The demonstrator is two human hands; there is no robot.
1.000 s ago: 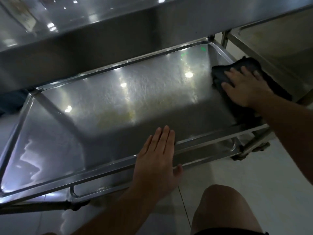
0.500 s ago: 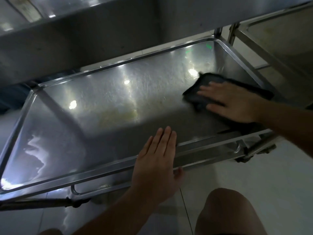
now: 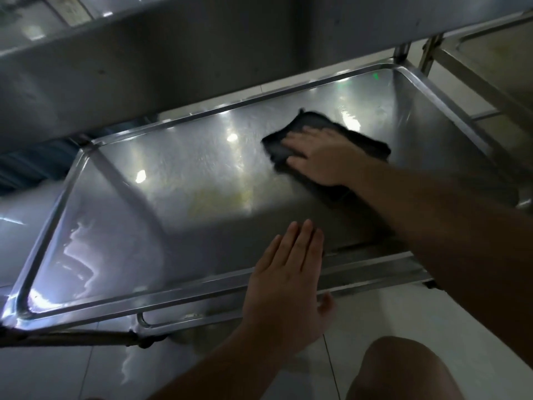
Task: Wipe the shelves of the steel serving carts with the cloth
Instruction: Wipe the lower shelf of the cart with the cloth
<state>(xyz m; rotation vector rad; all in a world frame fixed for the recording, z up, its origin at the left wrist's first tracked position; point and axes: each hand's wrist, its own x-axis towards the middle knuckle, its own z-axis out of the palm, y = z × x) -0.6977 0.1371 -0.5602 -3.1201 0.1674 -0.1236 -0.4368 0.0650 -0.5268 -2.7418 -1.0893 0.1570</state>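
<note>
The cloth lies on the lower shelf toward its far right part, with the right hand flat on top of it. The left hand rests across the shelf's near rim, right of its middle and nearer than the cloth. An upper shelf hangs over the far side, a second cart stands just beyond the right edge, and a knee sits at the near right above the floor.

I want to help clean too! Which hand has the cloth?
The right hand, pressing flat on the dark cloth on the steel shelf. The left hand rests bare on the shelf's front rim.
</note>
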